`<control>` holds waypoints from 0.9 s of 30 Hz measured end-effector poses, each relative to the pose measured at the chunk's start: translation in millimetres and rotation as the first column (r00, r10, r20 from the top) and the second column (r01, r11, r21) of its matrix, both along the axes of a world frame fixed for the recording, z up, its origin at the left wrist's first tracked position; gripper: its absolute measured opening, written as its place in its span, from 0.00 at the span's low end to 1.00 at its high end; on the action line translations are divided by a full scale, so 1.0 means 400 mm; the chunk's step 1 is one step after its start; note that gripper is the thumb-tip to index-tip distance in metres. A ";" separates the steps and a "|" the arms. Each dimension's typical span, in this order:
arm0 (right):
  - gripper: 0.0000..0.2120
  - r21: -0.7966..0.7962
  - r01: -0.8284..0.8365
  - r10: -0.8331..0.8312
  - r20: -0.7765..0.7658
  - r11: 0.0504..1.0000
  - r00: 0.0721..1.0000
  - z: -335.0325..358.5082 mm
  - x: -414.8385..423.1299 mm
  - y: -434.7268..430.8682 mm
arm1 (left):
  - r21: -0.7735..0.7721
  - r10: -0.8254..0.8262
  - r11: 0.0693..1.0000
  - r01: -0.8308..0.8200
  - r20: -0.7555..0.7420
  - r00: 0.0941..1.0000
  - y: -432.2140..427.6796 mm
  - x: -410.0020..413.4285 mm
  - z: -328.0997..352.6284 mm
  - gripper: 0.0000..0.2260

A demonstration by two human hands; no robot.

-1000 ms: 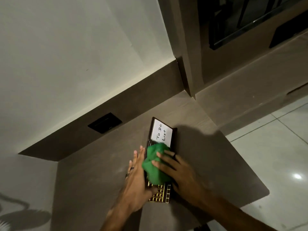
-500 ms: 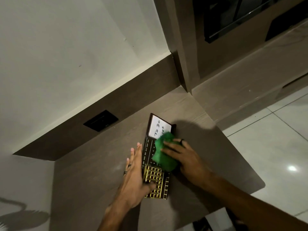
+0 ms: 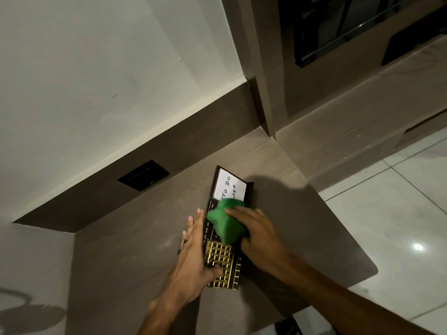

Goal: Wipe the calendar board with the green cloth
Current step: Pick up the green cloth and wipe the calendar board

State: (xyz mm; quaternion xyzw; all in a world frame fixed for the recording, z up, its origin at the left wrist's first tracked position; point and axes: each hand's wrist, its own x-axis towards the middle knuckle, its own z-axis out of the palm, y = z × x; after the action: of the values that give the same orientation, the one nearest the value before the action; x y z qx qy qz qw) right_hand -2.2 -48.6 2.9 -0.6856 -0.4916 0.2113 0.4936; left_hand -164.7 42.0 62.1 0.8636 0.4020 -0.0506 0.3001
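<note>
The calendar board (image 3: 221, 258) lies flat on the brown counter (image 3: 135, 238): dark frame, gold date grid, month labels, and a white "To Do List" panel. Your right hand (image 3: 260, 234) presses the bunched green cloth (image 3: 225, 223) onto its middle. Your left hand (image 3: 193, 257), fingers extended, braces the board's left edge, thumb apparently on the grid.

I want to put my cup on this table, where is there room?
Bare tabletop lies left of the left hand, and more right of the right hand. The middle is crowded: calendar board, green cloth and both hands.
</note>
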 end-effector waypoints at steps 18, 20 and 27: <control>0.25 -0.159 -0.081 0.144 0.432 0.984 0.890 -0.046 0.121 -0.003 | -0.073 0.024 0.997 -0.022 0.028 0.999 -0.007 0.006 0.018 0.62; 0.21 -0.157 -0.286 0.326 0.438 0.945 0.838 -0.051 0.062 -0.052 | -0.079 0.026 0.997 -0.022 0.045 0.999 -0.010 0.007 0.022 0.62; 0.19 -0.259 0.091 0.057 0.511 0.961 0.857 0.018 0.206 0.072 | -0.101 0.039 0.994 -0.035 0.037 0.999 -0.014 0.014 0.031 0.60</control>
State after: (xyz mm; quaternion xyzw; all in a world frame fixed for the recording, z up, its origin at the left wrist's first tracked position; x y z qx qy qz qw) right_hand 80.1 -19.7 10.0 -0.7831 -0.5650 0.0822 0.2466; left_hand -159.2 36.2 74.6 0.8406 0.4089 -0.0483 0.3519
